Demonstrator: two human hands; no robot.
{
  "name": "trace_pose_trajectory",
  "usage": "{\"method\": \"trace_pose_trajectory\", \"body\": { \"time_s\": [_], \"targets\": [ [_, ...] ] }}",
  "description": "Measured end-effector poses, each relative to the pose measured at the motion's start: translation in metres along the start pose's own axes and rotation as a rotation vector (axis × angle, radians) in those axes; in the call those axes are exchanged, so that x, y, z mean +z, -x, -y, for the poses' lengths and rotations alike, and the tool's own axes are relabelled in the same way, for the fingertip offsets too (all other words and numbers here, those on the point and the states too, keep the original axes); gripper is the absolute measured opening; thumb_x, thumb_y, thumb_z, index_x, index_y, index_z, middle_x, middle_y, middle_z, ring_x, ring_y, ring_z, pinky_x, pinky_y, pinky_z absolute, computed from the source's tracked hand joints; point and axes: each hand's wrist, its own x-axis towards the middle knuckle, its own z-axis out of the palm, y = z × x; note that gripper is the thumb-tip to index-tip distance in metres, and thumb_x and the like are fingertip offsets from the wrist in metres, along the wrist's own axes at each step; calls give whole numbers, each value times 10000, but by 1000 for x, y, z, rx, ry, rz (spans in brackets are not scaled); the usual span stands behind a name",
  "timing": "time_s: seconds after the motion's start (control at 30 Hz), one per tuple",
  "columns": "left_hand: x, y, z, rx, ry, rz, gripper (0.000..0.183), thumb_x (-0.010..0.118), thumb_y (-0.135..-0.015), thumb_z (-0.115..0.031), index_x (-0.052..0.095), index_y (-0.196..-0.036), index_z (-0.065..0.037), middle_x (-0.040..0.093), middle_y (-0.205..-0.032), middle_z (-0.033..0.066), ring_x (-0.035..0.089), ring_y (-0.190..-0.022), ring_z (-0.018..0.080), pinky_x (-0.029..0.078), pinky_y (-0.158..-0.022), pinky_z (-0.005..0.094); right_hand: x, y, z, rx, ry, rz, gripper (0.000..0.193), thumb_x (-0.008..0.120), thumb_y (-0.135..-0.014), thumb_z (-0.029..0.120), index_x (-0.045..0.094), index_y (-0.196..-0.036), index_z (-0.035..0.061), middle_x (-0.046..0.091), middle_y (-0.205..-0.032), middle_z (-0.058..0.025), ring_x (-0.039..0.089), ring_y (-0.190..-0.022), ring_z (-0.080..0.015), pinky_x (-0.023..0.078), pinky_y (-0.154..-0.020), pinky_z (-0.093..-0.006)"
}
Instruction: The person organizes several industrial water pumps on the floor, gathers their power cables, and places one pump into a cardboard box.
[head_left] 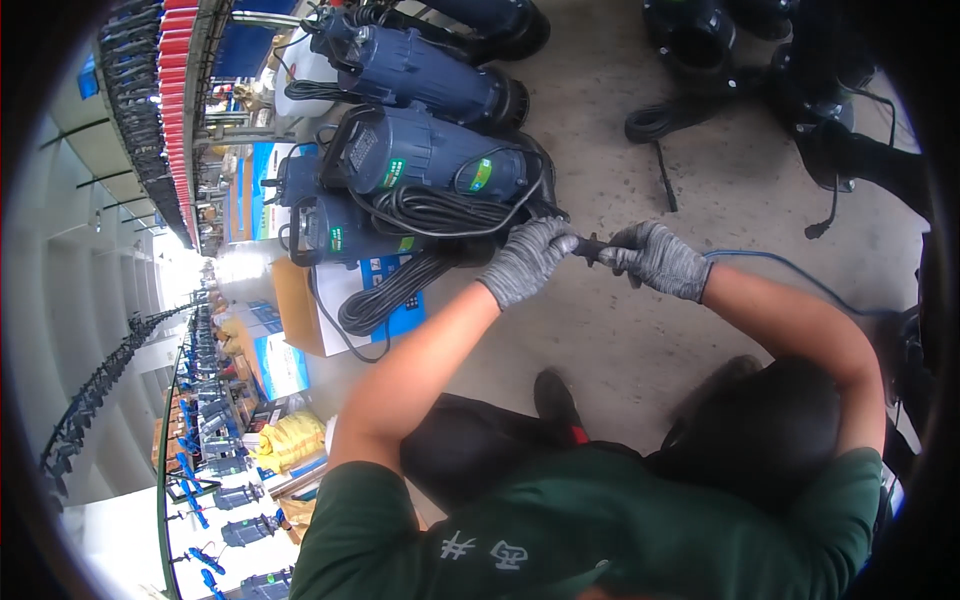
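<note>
Left hand (530,262) and right hand (660,260) both have fingers closed on a black cable connector (588,249), held above the concrete floor (630,370) just right of the blue submersible pumps (435,150). Black cable coil (385,300) crosses the carton's (300,315) right edge; blue cord (785,265) trails right from the right wrist.

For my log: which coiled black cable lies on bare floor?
The coil at upper right, beyond the right hand; other coils overlap pumps or a box at left.
</note>
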Motion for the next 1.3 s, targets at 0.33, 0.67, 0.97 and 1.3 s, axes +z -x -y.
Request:
{"method": "trace_pose_trajectory", "body": {
  "time_s": [0.33, 0.67, 0.97, 1.3],
  "targets": [
    [3, 6, 1, 141, -47, 79, 116, 570, -928, -132, 631, -957, -38, 594, -837, 135, 567, -813, 305, 454, -769, 411, 30, -9, -33, -5, -170, -57, 321, 662, -915, 308, 703, -1005, 3, 634, -631, -49, 590, -559, -99, 496, -541, -273],
    [-182, -20, -84, 186, -485, -549, 236, 573, -941, -203, 632, -1092, -32, 653, -1032, 135, 610, -958, 286, 490, -856, 384, 18, -19, -38, -4, -310, 88, 450, 521, -929, 69, 490, -1378, 89, 646, -860, -62, 571, -614, -102, 502, -574, -252],
    [-236, -5, 24, -381, -643, -755, 528, 436, -997, -445, 651, -938, 33, 681, -837, 149, 646, -751, 241, 491, -709, 367, 27, -10, -30, 126, -190, 195, 276, 558, -932, 148, 628, -1167, 22, 674, -819, -56, 585, -627, -107, 504, -566, -251],
    [-201, 37, -3, 255, -413, -633, 466, 445, -936, -426, 551, -715, -31, 534, -683, 74, 515, -657, 203, 402, -618, 333, 55, -1, -39, 233, -374, 638, 607, 487, -912, -2, 283, -1482, 44, 550, -1303, -110, 671, -746, -162, 582, -669, -285]
  ]
}}
